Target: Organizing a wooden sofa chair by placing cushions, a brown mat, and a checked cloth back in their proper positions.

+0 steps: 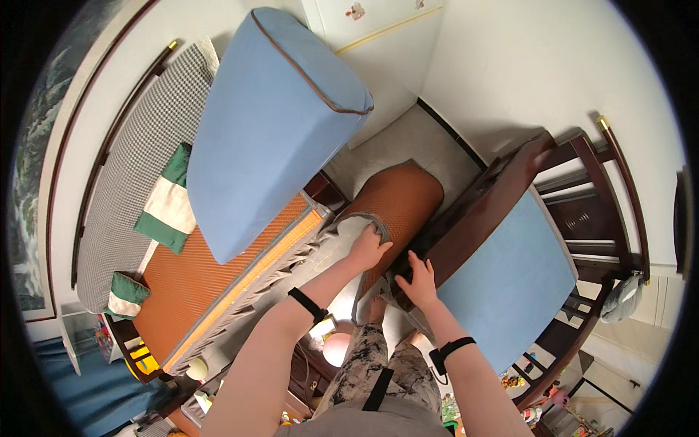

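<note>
My left hand (370,250) grips the grey-bordered edge of a brown woven seat mat (407,199). The mat is curled over and hangs above the floor between two wooden sofas, its pale underside partly showing. My right hand (419,281) is spread beside the mat's near end, next to the dark wooden front rail (464,246) of the right-hand sofa. Nothing shows between its fingers. A blue seat cushion (508,289) lies flat on that sofa. To the left, a large blue cushion with brown piping (278,120) stands tilted on the other sofa.
Another brown mat (202,284) covers the left sofa's seat. Green-and-white pillows (166,199) lean against its checked back cover (147,120). Near my feet are a pink round object (337,349) and a dark wooden cabinet (295,382). Toys (513,381) lie beyond the right sofa.
</note>
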Tool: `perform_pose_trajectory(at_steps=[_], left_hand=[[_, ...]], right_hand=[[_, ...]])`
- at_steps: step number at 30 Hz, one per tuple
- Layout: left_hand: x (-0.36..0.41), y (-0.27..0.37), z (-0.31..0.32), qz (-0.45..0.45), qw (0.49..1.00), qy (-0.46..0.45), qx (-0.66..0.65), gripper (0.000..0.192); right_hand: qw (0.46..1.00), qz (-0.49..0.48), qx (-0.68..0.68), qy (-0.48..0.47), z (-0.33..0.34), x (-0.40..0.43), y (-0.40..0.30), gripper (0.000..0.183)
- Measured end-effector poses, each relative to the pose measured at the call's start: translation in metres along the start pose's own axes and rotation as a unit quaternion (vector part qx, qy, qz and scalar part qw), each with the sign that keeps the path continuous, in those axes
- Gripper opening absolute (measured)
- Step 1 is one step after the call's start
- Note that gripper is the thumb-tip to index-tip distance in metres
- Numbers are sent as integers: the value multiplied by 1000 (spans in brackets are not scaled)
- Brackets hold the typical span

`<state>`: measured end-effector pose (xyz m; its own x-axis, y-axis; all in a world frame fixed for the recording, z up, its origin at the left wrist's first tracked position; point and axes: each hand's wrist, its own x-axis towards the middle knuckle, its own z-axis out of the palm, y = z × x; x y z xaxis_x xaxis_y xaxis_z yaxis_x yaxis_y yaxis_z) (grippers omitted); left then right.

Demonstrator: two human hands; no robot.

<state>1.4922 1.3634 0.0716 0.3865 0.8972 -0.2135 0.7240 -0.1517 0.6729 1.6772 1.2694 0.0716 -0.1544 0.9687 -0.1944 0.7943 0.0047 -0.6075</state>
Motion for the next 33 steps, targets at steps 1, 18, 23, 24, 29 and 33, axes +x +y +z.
perform_pose_trajectory(at_steps=[1, 18, 23, 24, 29, 33], left_hand=[[-6, 2, -7, 6, 1000, 0, 3, 45], [-160, 73, -136, 135, 950, -45, 278, 28], [-210, 79, -152, 116, 948, 61, 291, 27], [-219, 83, -157, 92, 949, 68, 293, 26], [-262, 112, -184, 43, 930, 122, 345, 24], [-295, 138, -206, 104, 894, 162, 405, 24]], right_hand=[[1000, 1, 0, 7, -7, 0, -2, 74], [987, -159, 21, -20, -93, -50, -100, 78], [968, -249, -18, -27, -112, -52, -134, 79], [962, -269, -16, -34, -114, -53, -140, 80], [956, -281, -33, -78, -125, -67, -161, 83], [947, -288, -64, -123, -127, -82, -160, 83]])
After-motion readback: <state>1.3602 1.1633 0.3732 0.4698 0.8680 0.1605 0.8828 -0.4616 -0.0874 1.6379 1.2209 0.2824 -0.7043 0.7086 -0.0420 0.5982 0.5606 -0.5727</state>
